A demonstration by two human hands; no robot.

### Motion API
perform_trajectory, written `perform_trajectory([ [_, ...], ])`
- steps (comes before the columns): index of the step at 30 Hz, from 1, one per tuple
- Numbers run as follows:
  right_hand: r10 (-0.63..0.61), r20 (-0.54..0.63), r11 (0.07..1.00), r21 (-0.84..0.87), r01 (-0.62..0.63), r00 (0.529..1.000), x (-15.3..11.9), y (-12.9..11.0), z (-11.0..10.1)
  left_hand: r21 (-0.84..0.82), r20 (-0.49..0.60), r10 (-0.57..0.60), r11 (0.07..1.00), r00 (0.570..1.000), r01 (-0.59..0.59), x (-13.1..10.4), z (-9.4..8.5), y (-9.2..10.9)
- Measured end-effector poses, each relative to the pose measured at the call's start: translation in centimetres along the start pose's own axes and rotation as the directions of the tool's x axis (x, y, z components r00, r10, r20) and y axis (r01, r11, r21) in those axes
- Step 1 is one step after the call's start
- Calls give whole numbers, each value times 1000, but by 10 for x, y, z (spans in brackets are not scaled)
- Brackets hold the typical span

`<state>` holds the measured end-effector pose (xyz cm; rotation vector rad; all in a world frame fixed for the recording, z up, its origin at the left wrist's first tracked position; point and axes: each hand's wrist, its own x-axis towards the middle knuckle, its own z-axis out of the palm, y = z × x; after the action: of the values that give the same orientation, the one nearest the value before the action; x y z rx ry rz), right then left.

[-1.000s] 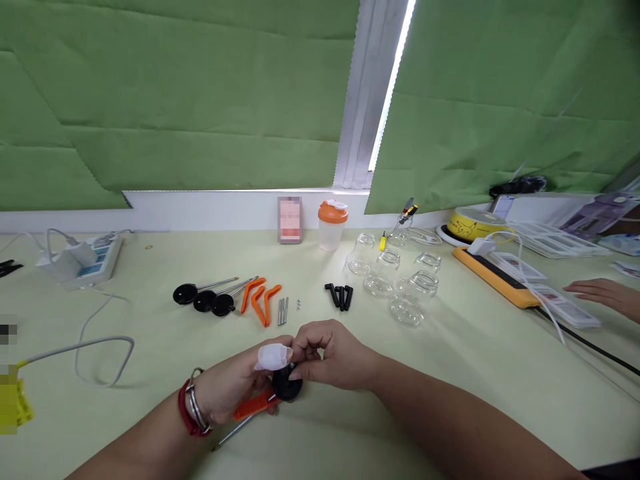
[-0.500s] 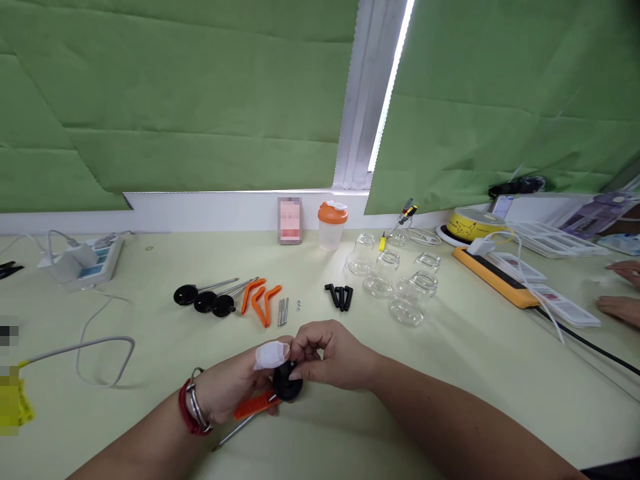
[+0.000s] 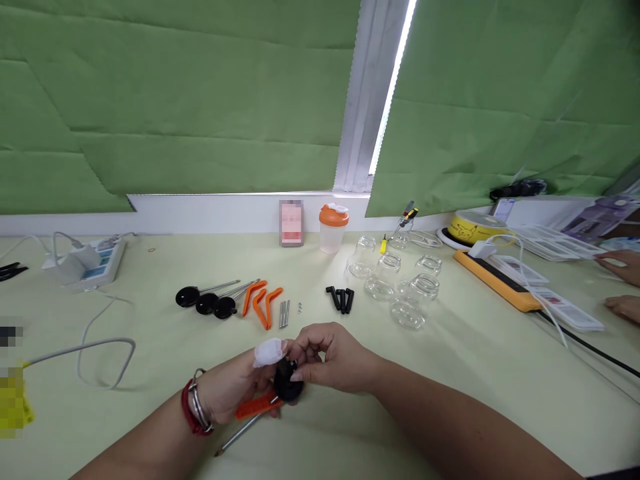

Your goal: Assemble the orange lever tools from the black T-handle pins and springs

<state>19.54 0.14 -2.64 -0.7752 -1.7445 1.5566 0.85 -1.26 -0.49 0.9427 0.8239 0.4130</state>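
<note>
My left hand (image 3: 237, 387), with a white wrap on its thumb, is closed around a round black cap (image 3: 287, 385) with a metal rod (image 3: 240, 435) slanting down to the left. Beside the cap, an orange bent handle (image 3: 257, 405) lies in the same grip. My right hand (image 3: 330, 360) pinches at the cap's upper edge, thumb on the black part. Whatever is between its fingertips is hidden. Beyond my hands lie several metal pins (image 3: 284, 315), tiny metal pieces (image 3: 300, 308), orange bent handles (image 3: 260, 303) and black caps with rods (image 3: 206, 303).
Short black elbow-shaped parts (image 3: 341, 300) lie in front of several glass jars (image 3: 380, 288). Behind stand an orange-lidded cup (image 3: 333, 230) and a jar of screwdrivers (image 3: 400, 237). An orange power strip (image 3: 500, 281) and another person's hands (image 3: 623, 267) are at right; a white power strip (image 3: 107, 263) is left.
The view has shifted slightly. My hands stay together at the black cap, with only small finger movement. The other person's hand at right has reached to a white tray.
</note>
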Motion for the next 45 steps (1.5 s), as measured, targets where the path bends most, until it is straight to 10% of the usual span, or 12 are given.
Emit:
perform_trajectory([
  [45,62,-45,997,54,-59,997,2,5,1,-21,91,25,1000,996,-23,3,-2,0],
])
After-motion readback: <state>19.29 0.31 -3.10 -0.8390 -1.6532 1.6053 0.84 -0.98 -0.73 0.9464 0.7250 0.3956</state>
